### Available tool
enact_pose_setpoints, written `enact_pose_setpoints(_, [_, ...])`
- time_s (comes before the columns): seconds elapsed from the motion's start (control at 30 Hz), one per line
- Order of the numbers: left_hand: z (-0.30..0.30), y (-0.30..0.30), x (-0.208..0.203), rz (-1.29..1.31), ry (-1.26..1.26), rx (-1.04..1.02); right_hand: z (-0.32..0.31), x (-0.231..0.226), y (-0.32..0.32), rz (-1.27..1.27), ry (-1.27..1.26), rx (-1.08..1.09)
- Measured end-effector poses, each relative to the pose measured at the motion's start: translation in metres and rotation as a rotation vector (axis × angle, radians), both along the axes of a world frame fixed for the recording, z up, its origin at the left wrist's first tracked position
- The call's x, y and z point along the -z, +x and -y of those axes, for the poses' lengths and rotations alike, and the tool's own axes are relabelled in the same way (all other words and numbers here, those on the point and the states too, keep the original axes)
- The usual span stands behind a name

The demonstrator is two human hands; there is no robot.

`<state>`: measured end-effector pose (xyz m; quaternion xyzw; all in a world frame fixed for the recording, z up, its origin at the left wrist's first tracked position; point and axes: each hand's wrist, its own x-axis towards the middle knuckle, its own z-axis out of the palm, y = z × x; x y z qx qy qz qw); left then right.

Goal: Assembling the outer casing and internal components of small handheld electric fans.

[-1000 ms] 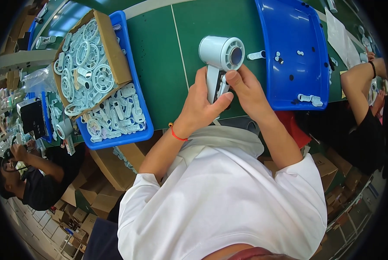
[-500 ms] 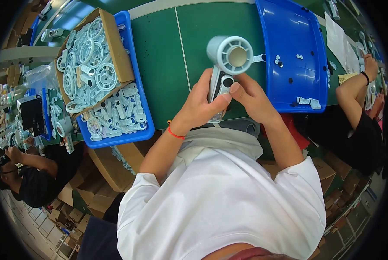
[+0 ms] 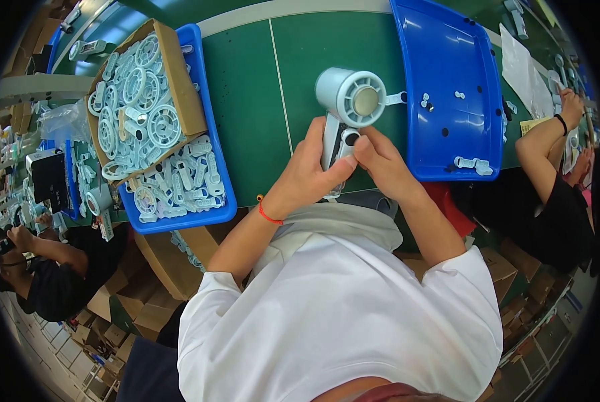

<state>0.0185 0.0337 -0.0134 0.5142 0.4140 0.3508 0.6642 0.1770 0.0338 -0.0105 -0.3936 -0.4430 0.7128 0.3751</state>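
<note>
A pale blue handheld fan (image 3: 333, 90) is in front of me, its round slotted head pointing away from my body and its handle toward me. My left hand (image 3: 303, 171) wraps around the handle from the left, with the thumb lying across its front. From the right, my right hand (image 3: 388, 166) closes on the handle, its thumb tip at a narrow pale piece (image 3: 347, 146) with a black round spot. Both thumbs meet near that piece. Fingers hide the handle's lower part and back.
Left, a cardboard box (image 3: 187, 100) full of fan rings and parts rests on a blue bin (image 3: 216, 201) of small pale pieces. A blue tray (image 3: 447, 147) on the right holds a few small parts. Co-workers' arms (image 3: 544, 147) show at both sides. The table (image 3: 246, 87) is green.
The fan and both hands have come slightly nearer to my body. My right thumb and fingers remain at the handle's front, and the left hand keeps its hold.
</note>
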Motion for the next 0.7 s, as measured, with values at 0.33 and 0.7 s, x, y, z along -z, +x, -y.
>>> enact_pose_setpoints(0.33, [0.006, 0.009, -0.004, -0.183, 0.169, -0.102, -0.003, 0.008, 0.008, -0.139, -0.133, 0.026])
enact_pose_setpoints(0.7, [-0.039, -0.021, -0.056, -0.776, 0.839, -0.301, -0.009, -0.012, -0.002, 0.228, 0.221, 0.337])
